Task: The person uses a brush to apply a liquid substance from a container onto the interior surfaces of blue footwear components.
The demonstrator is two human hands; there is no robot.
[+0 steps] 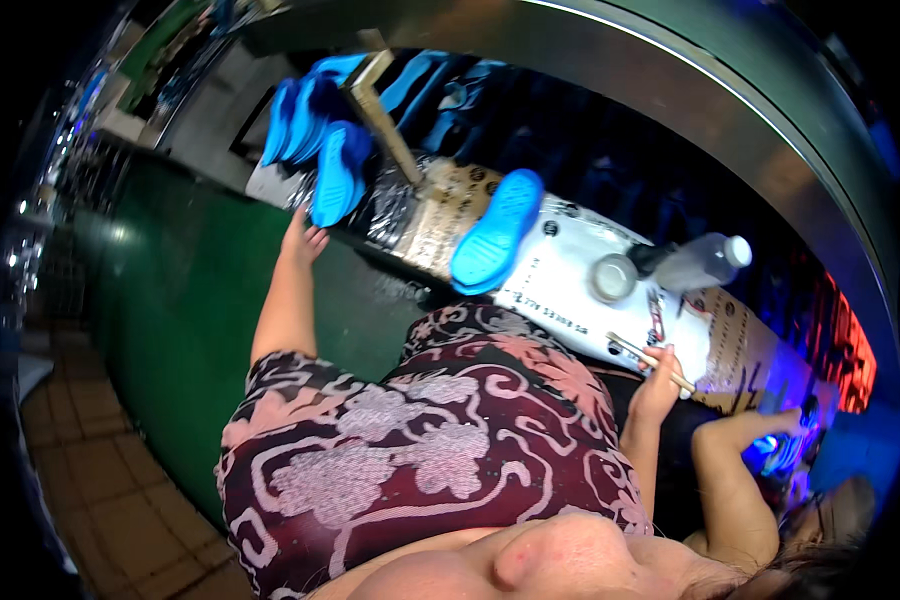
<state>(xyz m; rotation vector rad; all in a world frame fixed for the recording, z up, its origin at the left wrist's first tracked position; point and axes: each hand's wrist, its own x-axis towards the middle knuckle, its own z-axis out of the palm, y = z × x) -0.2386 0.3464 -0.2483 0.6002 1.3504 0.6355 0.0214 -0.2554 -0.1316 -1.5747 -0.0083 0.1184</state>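
My left hand (305,239) reaches out at the left, its fingers at the near end of a blue shoe sole (339,180), with that end between thumb and fingers. Several more blue soles (295,118) stand close together behind it. In my right hand (656,387) is a slim brush (630,349), its handle pinched between the fingers and its tip pointing to the far left. Beyond that hand stand a round open jar (613,277) and a clear plastic bottle (703,263) with a white cap. Another blue sole (497,232) lies on the bench between my hands.
White sheeting (555,290) and brown cardboard (445,215) cover the bench. A wooden post (382,115) rises near the soles. Behind runs a dark rack with shoe parts under a metal hood (690,80). At the right, another person's arm (738,470) reaches toward bluish light.
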